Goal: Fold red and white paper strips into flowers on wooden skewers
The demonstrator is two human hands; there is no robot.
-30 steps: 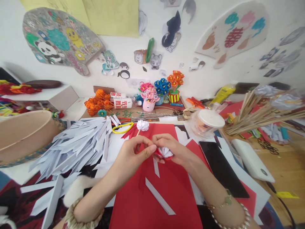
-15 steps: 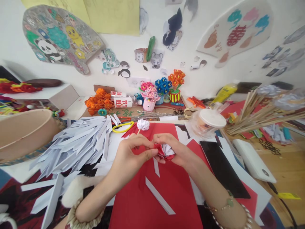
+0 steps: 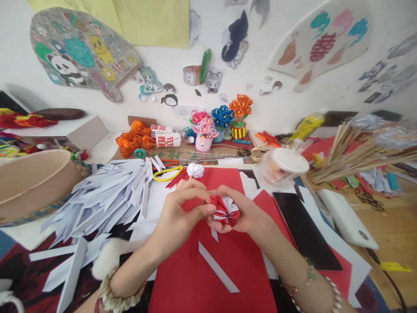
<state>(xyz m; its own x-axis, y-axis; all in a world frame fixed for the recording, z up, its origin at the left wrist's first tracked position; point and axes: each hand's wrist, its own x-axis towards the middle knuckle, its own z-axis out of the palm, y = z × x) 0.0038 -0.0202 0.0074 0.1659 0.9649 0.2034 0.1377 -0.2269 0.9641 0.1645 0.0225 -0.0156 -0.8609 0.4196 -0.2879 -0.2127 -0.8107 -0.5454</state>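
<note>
Between my two hands is a red and white folded paper flower (image 3: 226, 212), its pleated face turned up towards me. My right hand (image 3: 243, 208) cradles it from the right, fingers curled beneath. At its left edge my left hand (image 3: 184, 213) pinches the red paper between thumb and forefinger. Beneath them lies a red paper sheet (image 3: 182, 278), with a folded white paper strip (image 3: 218, 267) on it; a second strip (image 3: 214, 235) is partly hidden by my right fingers. Just beyond my left hand, a white paper ball flower (image 3: 195, 170) on a stick shows.
A heap of white paper strips (image 3: 110, 195) lies left, beside a round tan basket (image 3: 35, 182). A black phone (image 3: 306, 230) and white power bank (image 3: 347, 219) are right. Behind stand a lidded plastic cup (image 3: 286, 167), a yellow ring (image 3: 167, 174) and small flower pots (image 3: 204, 142).
The paper flower has been tilted so more of its pleated red and white face shows. My right fingers have shifted lower beneath it; my left hand keeps its pinch.
</note>
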